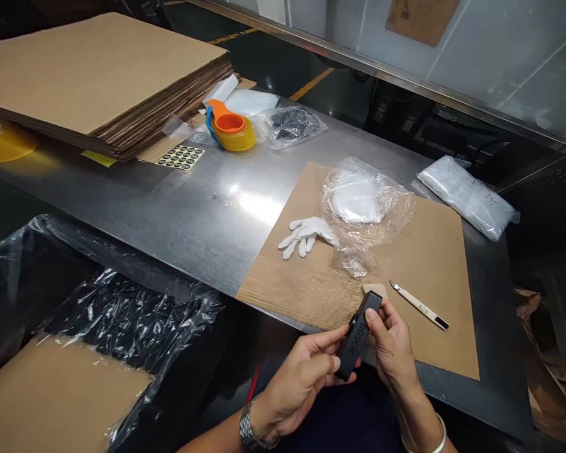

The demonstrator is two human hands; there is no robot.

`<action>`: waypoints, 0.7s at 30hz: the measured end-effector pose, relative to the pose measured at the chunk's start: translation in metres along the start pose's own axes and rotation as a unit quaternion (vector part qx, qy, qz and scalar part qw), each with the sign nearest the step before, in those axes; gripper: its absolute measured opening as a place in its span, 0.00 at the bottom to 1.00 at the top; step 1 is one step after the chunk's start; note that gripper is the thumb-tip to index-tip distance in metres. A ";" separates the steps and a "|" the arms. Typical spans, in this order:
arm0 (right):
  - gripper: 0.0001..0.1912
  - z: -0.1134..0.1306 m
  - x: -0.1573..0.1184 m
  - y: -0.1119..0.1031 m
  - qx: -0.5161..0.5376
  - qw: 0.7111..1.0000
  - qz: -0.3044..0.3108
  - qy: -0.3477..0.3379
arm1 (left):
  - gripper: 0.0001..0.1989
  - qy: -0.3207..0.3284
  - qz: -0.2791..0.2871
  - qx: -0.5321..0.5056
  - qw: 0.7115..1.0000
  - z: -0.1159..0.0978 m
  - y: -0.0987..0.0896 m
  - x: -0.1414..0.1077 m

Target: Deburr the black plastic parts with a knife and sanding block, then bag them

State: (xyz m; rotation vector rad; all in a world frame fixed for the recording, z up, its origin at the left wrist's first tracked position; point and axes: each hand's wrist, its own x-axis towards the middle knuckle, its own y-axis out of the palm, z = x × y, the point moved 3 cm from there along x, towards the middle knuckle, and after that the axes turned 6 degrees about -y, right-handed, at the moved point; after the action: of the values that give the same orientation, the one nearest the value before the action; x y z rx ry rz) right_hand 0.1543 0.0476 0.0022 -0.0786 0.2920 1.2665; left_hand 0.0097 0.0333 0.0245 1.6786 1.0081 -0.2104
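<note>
One black BOSCH bar (pixel 357 340), at the table (pixel 193 214)'s near edge; I note long axis running away and rightward, left hand (pixel 306 371) gripping near end, right hand (pixel 396 349) pinching far end

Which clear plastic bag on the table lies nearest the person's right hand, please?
The crumpled bag on the cardboard sheet, beside the white glove. The dark-filled bag and the whitish bag at the table's right end lie farther from the right hand.
</note>
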 end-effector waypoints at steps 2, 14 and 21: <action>0.14 0.000 0.000 0.000 -0.007 1.000 0.004 -0.008 | 0.24 -0.003 0.003 -0.009 1.000 0.000 0.000 0.000; 0.16 0.001 -0.003 0.000 -0.017 1.000 0.004 -0.016 | 0.23 -0.003 0.004 -0.024 1.000 0.004 -0.003 -0.001; 0.16 0.000 -0.003 0.000 -0.015 1.000 0.010 -0.015 | 0.23 -0.002 0.011 -0.026 1.000 0.004 -0.001 -0.002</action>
State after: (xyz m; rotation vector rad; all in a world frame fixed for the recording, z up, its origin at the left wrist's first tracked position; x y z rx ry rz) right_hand 0.1532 0.0446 0.0033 -0.0823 0.2489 1.2917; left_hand 0.0089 0.0292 0.0237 1.6402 0.9841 -0.1723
